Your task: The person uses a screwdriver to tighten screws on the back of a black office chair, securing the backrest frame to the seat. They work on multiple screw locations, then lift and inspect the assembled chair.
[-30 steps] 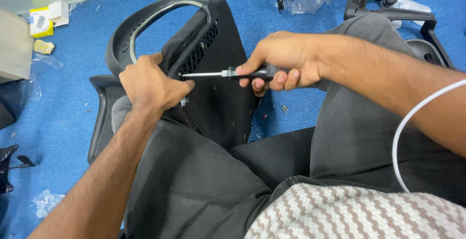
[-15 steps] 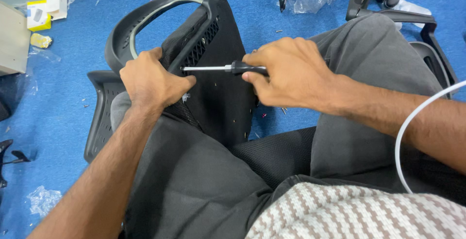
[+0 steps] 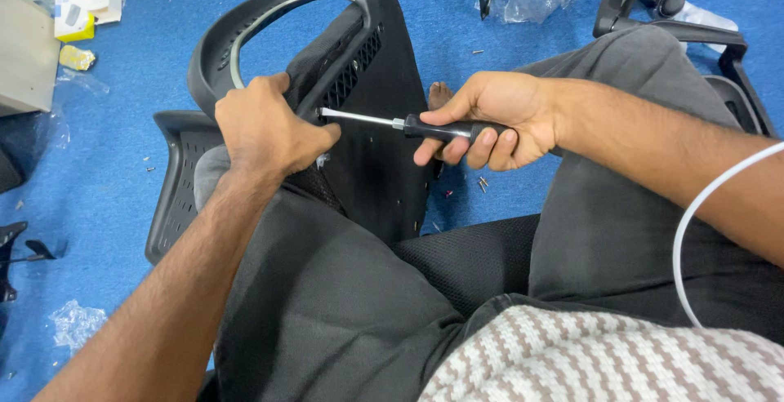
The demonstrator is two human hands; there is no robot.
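Head view, looking down past grey trousers onto blue floor (image 3: 106,149). Left hand (image 3: 265,128) clenched over the black chair backrest (image 3: 371,124), propped against the left knee. Right hand (image 3: 494,116) wrapped around the black handle of a screwdriver (image 3: 392,123). Screwdriver lying almost level, long axis running right to left with a slight rise toward the tip; steel shaft pointing at the backrest's perforated edge, tip touching or just at the frame beside the left thumb, exact contact hidden by the thumb. Fastening spot lying directly left of the right hand and right against the left hand, so left hand nearer. Loose screws (image 3: 483,182) on the floor just below the right hand.

Compared with half a second ago: right hand drawn back to the right and rolled, fingers now curled under the handle rather than covering it from above; more shaft exposed; left hand and backrest much as before.
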